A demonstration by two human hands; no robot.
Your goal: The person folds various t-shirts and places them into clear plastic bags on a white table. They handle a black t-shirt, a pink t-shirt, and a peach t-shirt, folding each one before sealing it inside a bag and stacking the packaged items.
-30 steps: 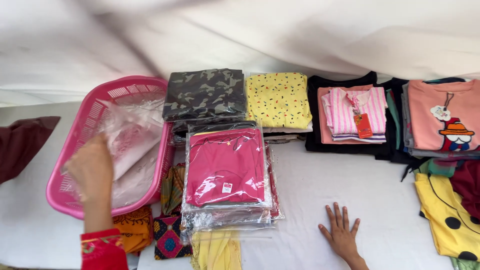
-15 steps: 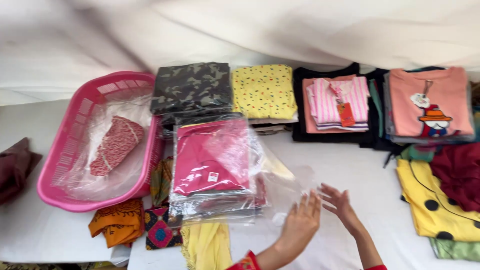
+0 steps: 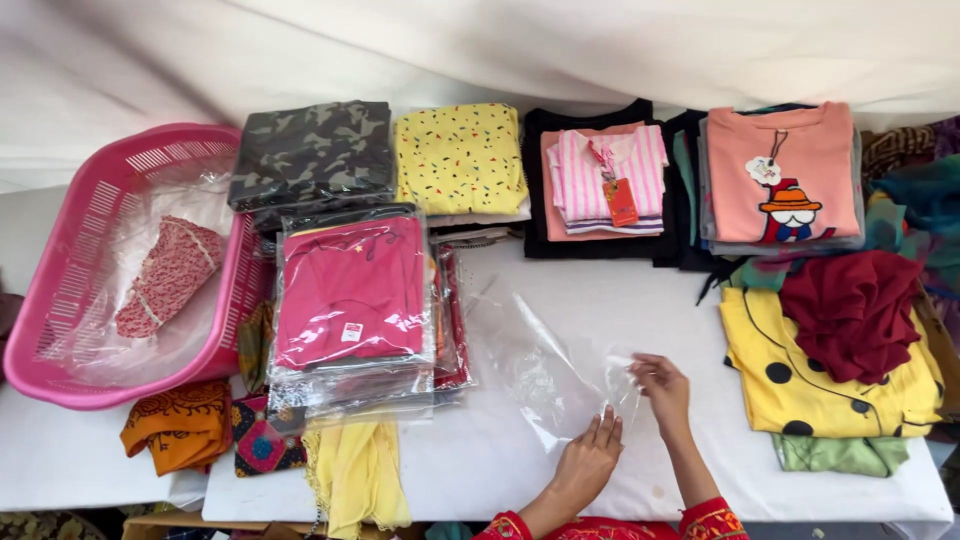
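A clear plastic bag (image 3: 545, 365) lies flat on the white table (image 3: 620, 290). My left hand (image 3: 588, 460) rests flat on its near edge with fingers spread. My right hand (image 3: 662, 388) pinches the bag's right edge between fingertips. To the left stands a stack of bagged garments with a pink one (image 3: 350, 295) on top. A pink basket (image 3: 110, 260) at far left holds a bagged red patterned cloth (image 3: 165, 275).
Folded clothes line the back: camouflage (image 3: 310, 150), yellow speckled (image 3: 460, 155), pink striped (image 3: 610, 175), peach with a cartoon figure (image 3: 785, 175). A maroon garment (image 3: 850, 310) lies on a yellow dotted one (image 3: 800, 370) at right. Orange cloth (image 3: 180, 425) and yellow cloth (image 3: 360, 475) hang at the front left.
My left hand left the basket, where the bagged red cloth now lies, and came to the table's middle. Both hands now hold an empty clear bag there.
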